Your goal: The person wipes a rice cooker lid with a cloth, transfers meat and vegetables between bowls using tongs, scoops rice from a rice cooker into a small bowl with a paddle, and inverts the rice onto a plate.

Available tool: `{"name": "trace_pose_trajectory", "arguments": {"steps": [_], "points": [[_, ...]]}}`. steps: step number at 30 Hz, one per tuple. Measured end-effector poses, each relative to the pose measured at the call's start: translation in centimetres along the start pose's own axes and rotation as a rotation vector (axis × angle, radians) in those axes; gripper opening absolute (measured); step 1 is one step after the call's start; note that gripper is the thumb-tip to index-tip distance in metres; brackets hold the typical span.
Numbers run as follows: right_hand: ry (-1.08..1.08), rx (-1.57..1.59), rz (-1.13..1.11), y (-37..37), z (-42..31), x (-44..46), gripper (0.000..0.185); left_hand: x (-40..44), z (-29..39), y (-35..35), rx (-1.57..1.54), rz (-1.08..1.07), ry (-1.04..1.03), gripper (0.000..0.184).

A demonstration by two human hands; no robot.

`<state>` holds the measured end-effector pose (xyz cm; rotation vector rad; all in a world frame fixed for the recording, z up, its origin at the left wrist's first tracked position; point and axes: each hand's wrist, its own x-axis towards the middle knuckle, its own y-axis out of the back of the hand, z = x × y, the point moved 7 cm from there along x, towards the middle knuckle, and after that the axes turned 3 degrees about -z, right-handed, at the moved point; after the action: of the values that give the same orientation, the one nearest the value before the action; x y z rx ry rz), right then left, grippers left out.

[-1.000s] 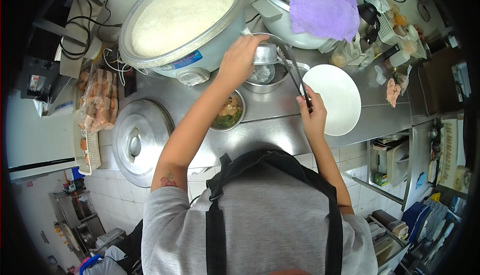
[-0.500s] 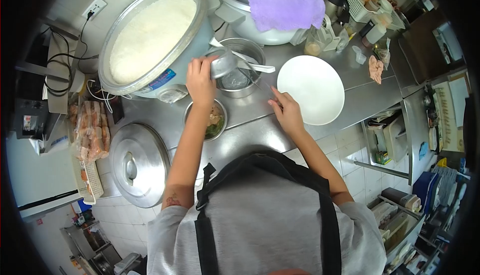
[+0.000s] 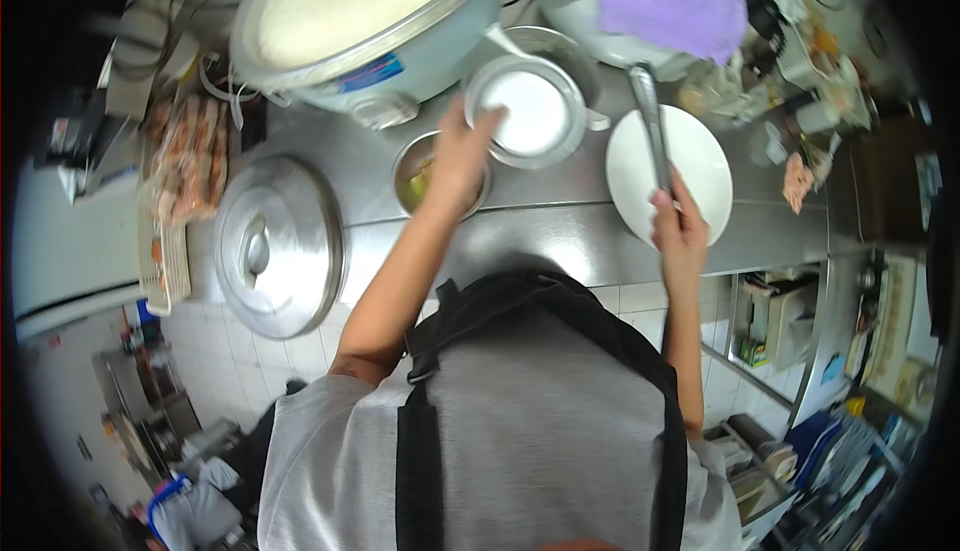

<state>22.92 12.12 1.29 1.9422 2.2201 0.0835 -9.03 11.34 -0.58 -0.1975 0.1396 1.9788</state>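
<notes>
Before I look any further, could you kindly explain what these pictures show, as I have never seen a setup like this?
There is no machine here: these are a person's own bare hands. One camera, worn on the head, looks forward and down, so you see the person's own arms and grey shirt.

The left hand holds a metal bowl by its rim; its inside looks white, but blur hides whether anything is in it. The right hand holds metal tongs over a white plate.

On the steel counter you also see a small food bowl, partly behind the left hand, a large lid to the left, and a big cooker at the back.
</notes>
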Motion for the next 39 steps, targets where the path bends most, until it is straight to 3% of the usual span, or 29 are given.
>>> {"name": "trace_pose_trajectory", "arguments": {"steps": [1,3,5,8,11,14,19,21,23,25,28,32,35,39], "points": [[0.029,-0.014,-0.007,0.3,-1.2,-0.4,0.042,-2.5,-2.0,-0.5,-0.042,-0.062,0.221,0.033],[0.09,-0.19,-0.099,0.3,-3.1,-0.4,0.042,-6.4,-5.5,-1.9,-0.232,-0.117,0.331,0.035],[0.137,-0.372,-0.211,-0.9,-5.4,-0.3,0.042,-8.4,-10.3,-2.9,-0.34,-0.317,0.552,0.046],[0.196,-0.665,-0.51,-6.3,-7.9,0.4,0.039,-8.7,-13.8,-3.4,-0.358,-0.266,0.561,0.054],[0.403,-0.906,-0.677,-12.3,-7.5,1.5,0.035,-7.8,-16.0,-3.8,-0.336,-0.185,0.475,0.057],[0.697,-1.036,-0.664,-17.3,-6.8,2.6,0.035,-7.3,-17.7,-3.7,-0.351,-0.134,0.315,0.064],[0.891,-1.237,-0.779,-22.7,-6.7,3.2,0.027,-7.1,-17.9,-2.0,-0.231,-0.089,0.007,0.069],[0.963,-1.272,-0.781,-23.8,-6.8,3.1,0.027,-7.5,-18.6,-1.2,-0.055,-0.066,0.0,0.072],[0.992,-1.321,-0.772,-24.5,-6.5,3.1,0.028,-8.0,-19.5,-0.7,-0.04,-0.121,0.117,0.073],[0.965,-1.331,-0.795,-24.8,-5.9,3.5,0.028,-9.1,-18.0,-0.5,-0.188,-0.261,0.354,0.074],[0.894,-1.278,-0.811,-23.9,-6.1,4.1,0.029,-9.6,-17.6,-1.0,-0.411,-0.283,0.457,0.079],[0.726,-1.099,-0.783,-19.9,-8.3,4.5,0.03,-9.0,-18.0,-1.7,-0.463,-0.299,0.448,0.078],[0.352,-0.911,-0.816,-14.9,-8.4,4.7,0.032,-8.2,-18.4,-1.9,-0.512,-0.293,0.437,0.075],[-0.073,-0.854,-0.826,-8.8,-2.5,4.1,0.033,-8.4,-17.6,-1.9,-0.517,-0.274,0.466,0.069]]}}
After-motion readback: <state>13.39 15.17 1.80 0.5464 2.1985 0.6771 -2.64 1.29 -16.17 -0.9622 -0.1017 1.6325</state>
